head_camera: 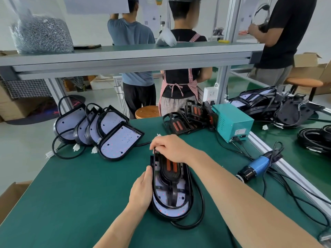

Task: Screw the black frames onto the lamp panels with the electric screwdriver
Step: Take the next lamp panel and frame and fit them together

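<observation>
Fingers (pixel 156 144) of the right hand (pixel 172 148) curl over the far end of the black plastic frame with orange strips (pixel 170 173), gripping it. The frame lies on the white D-shaped lamp panel (pixel 179 211) in the middle of the green tabletop (pixel 80 194). The left hand (pixel 141 190) presses, thumb straight, against the panel's left rim. The blue-and-black electric screwdriver (pixel 256 167) lies well to the right, untouched

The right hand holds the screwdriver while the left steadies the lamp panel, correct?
No: in the head view the screwdriver lies on the table; the right hand grips the black frame while the left hand steadies the lamp panel.
</observation>
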